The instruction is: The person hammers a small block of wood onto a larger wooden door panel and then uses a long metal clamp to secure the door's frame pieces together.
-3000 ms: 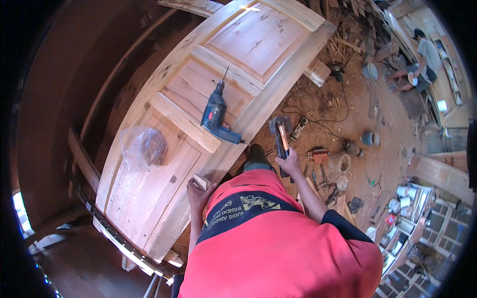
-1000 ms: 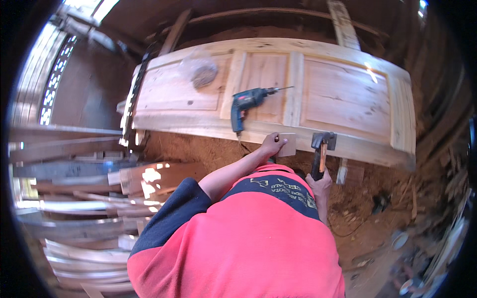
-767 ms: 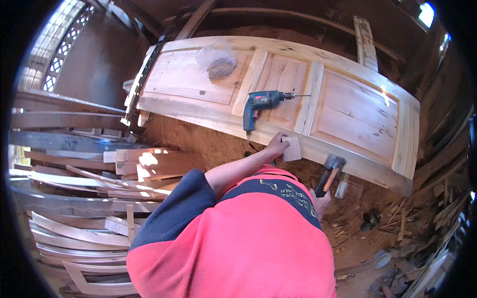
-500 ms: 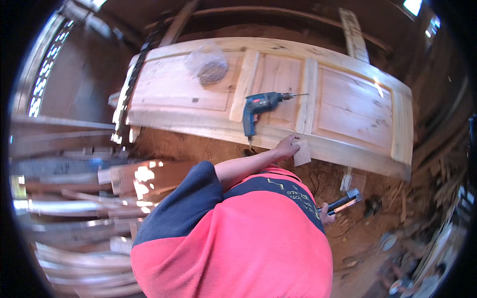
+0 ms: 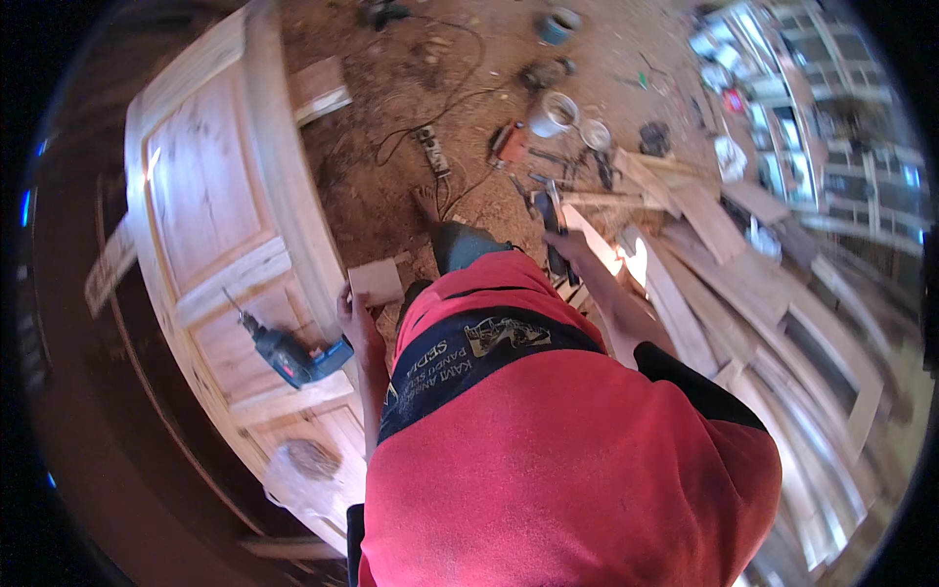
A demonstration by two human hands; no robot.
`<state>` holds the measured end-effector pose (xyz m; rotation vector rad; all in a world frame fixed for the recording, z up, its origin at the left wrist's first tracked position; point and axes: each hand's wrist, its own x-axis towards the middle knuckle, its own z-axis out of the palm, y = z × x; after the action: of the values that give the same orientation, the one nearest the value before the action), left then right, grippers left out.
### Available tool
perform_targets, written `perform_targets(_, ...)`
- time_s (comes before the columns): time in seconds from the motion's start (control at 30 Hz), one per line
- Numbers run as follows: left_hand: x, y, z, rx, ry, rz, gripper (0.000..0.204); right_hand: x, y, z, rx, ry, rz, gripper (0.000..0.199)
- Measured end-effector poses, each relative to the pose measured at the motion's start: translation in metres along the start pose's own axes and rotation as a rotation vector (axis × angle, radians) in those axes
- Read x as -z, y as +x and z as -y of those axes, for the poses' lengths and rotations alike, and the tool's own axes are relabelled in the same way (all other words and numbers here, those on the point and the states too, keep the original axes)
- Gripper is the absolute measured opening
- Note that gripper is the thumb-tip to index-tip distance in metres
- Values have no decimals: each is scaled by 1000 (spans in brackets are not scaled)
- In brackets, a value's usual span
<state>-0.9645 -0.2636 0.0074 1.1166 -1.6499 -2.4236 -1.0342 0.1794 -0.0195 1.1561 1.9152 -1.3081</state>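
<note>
Wooden door (image 5: 210, 196) swung left, hammer (image 5: 553, 230) raised

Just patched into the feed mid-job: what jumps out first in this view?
A big panelled wooden door lies flat at left, with a blue power drill resting on it. At centre, the left hand holds a small flat wood block near the door's edge, while the right hand carries a hammer. Tools, cans and cables litter the dirt floor beyond.
</note>
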Motion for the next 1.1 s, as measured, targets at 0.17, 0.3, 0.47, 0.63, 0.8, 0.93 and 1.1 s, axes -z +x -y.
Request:
perform_targets(0.17, -11, -20, 20, 123, 143, 100, 36, 51, -27, -278, -254, -29, -33, 33)
perform_targets(0.3, -44, -11, 2, 126, 226, 164, 36, 48, -94, -335, -440, -3, 29, 33)
perform_targets(0.47, -116, -6, -22, 83, 349, 267, 40, 61, -128, -364, -568, 87, 73, 34)
perform_targets(0.63, -181, -2, -12, 100, 495, 299, 39, 86, -75, -336, -562, -10, 53, 36)
perform_targets(0.8, -217, 35, 54, 170, 838, 303, 38, 129, 56, -246, -283, -223, 105, 56)
perform_targets(0.93, -235, 65, 135, 171, 1190, 416, 44, 145, 241, -206, -127, -452, 119, 57)
perform_targets(1.1, -270, 83, 239, 258, 1229, 480, 48, 154, 490, -180, -146, -337, -65, 46)
